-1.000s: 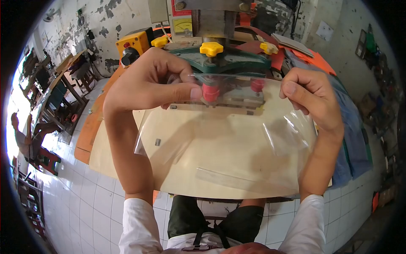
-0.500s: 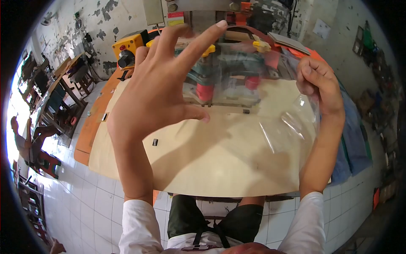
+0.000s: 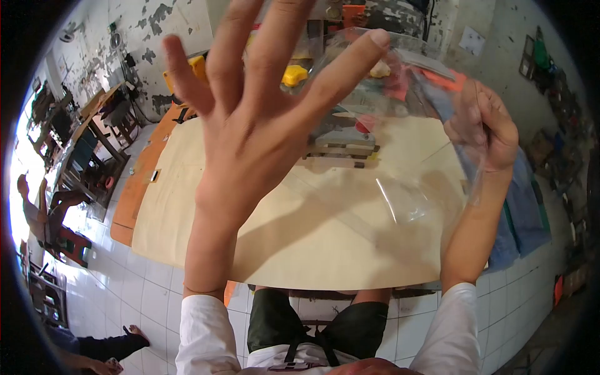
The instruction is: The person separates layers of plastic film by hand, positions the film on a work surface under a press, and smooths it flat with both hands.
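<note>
My left hand (image 3: 247,140) is raised over the table with its fingers spread wide, holding nothing. Its index finger overlaps the clear plastic sheet (image 3: 400,203) in view; whether they touch I cannot tell. The sheet hangs in front of a machine (image 3: 340,152) with a yellow knob (image 3: 294,75), and glare marks its folds. At the right, my right hand (image 3: 490,128) is closed on the sheet's edge. Much of the machine is hidden behind my left hand and seen through the plastic.
A pale board (image 3: 337,250) covers most of the wooden table (image 3: 128,212). Blue material (image 3: 522,219) hangs at the right edge. On the left, a person (image 3: 37,206) sits on a red stool (image 3: 76,247); another person's leg (image 3: 115,345) shows lower left.
My left hand has moved right and upward, its fingers spreading wider. My right hand has shifted slightly right, still gripping the sheet. Another person's leg and hand have come into view at lower left.
</note>
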Demonstrator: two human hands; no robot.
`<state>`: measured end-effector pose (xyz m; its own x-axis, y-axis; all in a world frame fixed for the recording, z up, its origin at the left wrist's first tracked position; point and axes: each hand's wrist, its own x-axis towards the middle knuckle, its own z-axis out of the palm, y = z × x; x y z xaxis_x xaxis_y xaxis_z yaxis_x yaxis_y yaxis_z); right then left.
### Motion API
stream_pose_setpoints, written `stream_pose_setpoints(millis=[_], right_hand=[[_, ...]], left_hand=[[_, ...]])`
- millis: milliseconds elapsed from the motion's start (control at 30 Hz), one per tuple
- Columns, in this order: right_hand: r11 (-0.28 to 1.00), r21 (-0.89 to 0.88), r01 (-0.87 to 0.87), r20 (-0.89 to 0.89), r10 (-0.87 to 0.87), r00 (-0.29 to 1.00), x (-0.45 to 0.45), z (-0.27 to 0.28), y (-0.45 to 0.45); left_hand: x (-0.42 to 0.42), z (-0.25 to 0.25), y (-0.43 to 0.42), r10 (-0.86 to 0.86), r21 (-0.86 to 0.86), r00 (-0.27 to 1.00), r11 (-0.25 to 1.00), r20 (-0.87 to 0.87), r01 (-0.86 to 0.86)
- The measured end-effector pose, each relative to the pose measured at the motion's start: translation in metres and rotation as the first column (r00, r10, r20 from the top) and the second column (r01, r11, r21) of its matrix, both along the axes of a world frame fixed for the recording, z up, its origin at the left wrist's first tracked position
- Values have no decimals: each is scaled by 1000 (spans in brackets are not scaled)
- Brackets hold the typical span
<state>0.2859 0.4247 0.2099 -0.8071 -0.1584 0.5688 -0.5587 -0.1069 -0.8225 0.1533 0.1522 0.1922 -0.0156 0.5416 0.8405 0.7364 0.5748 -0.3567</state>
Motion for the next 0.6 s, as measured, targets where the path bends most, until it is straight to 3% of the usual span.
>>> stream_pose_setpoints(millis=[333,400,467,533,600], right_hand=[[994,-19,-107,10,107,994,1,1,1],[990,-27,-135,-8,135,991,0,1,3],[984,-45,-174,5,175,985,0,0,7],[987,-15,-159,23,160,987,-4,-2,10],[989,11,-145,42,144,989,-11,-4,13]], left_hand=[[27,-4,2,308,355,935,906,-178,-231],[13,-9,-6,150,365,915,931,-374,-3],[-3,-13,-17,-47,259,794,932,-607,254],[-2,-17,-24,-92,213,740,928,-666,307],[10,-18,-31,-80,106,796,978,-600,179]])
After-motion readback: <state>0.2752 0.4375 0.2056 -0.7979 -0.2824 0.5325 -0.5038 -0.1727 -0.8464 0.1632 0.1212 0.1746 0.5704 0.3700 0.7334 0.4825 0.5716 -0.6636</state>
